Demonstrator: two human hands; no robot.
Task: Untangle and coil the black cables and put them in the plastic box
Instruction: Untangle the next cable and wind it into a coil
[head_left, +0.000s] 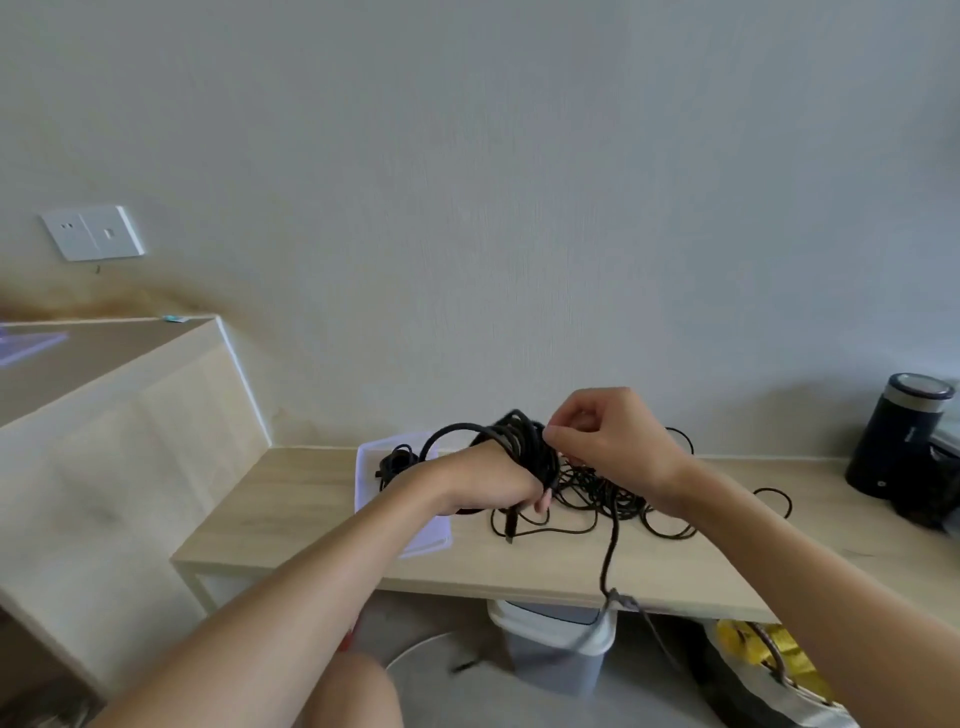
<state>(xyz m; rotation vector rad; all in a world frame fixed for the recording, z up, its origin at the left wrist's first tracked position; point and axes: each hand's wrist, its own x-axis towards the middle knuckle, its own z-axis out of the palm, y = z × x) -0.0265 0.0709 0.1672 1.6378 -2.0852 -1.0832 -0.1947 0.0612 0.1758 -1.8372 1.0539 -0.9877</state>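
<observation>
My left hand (485, 480) grips a coil of black cable (519, 441) whose loops wrap over the hand and stand up above it. My right hand (608, 441) pinches a strand at the coil's right side. A tangle of loose black cable (623, 504) lies on the wooden table behind and below my hands. One strand (610, 556) hangs over the table's front edge, ending in a plug. The clear plastic box (431, 540) sits to the left, partly hidden by my left forearm, with a small black cable bundle (397, 462) inside.
The light wooden table (311, 509) stands against a wall. A dark cylindrical appliance (893, 441) is at the table's far right. Below the table are a white bin (561, 649) and a yellow bag (753, 644). A padded headboard (130, 441) rises at the left.
</observation>
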